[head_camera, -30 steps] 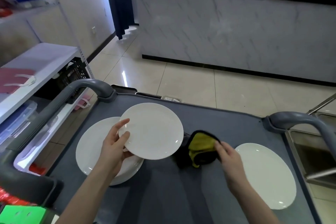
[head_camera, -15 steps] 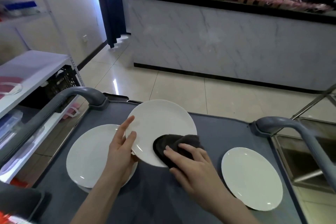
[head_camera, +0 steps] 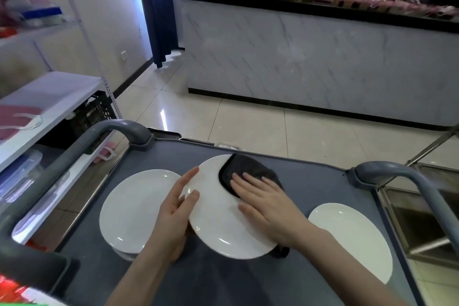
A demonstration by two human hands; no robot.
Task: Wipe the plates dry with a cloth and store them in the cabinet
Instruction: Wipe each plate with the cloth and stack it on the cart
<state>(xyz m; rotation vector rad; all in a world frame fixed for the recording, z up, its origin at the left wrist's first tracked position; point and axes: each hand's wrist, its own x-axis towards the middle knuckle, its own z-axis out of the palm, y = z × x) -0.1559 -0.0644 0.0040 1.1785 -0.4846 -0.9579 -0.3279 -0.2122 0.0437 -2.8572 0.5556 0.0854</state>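
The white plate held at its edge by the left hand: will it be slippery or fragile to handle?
Probably stiff: the plate shows no bending under the right hand pressing the cloth on it. Its glossy face shows highlights, so it may slip in the left hand, which grips only the rim. It looks ceramic, so likely breakable if dropped.
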